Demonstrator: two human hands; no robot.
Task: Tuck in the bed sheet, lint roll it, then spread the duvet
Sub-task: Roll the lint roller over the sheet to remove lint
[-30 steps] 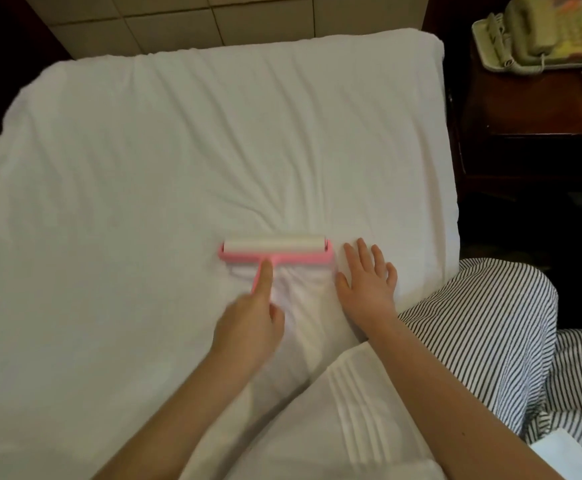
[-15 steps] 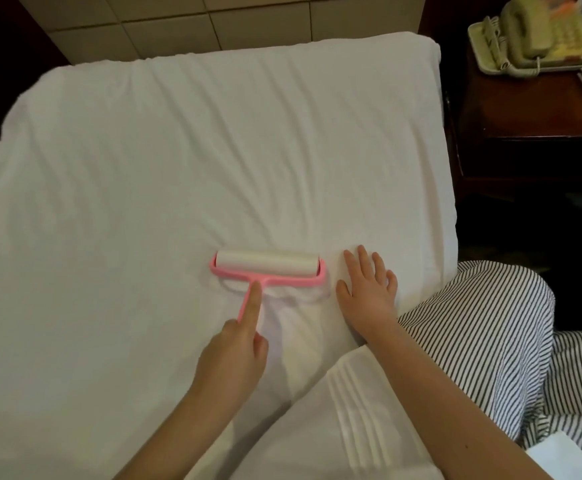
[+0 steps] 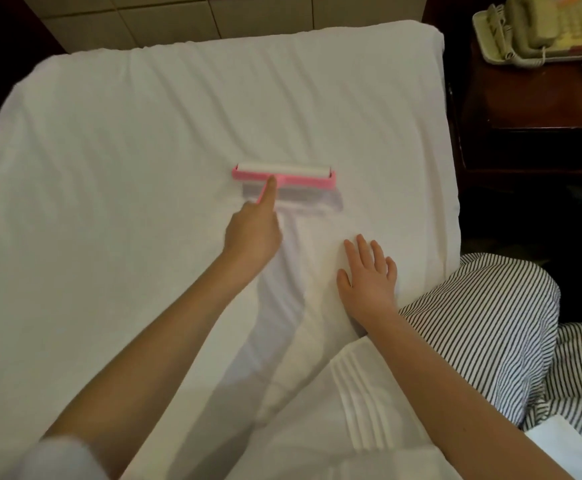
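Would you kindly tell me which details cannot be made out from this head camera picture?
- Handle of the lint roller: head view, mostly covered by the left hand.
- Keys of the telephone: head view, blurred, cut off by the top edge.
- Tuck of the bed sheet: head view, its edges fold down out of sight.
- Lint on the sheet: head view, too small to see.

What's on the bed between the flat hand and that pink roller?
Nothing but bare, creased bed sheet lies between the right hand and the lint roller, as the head view shows.
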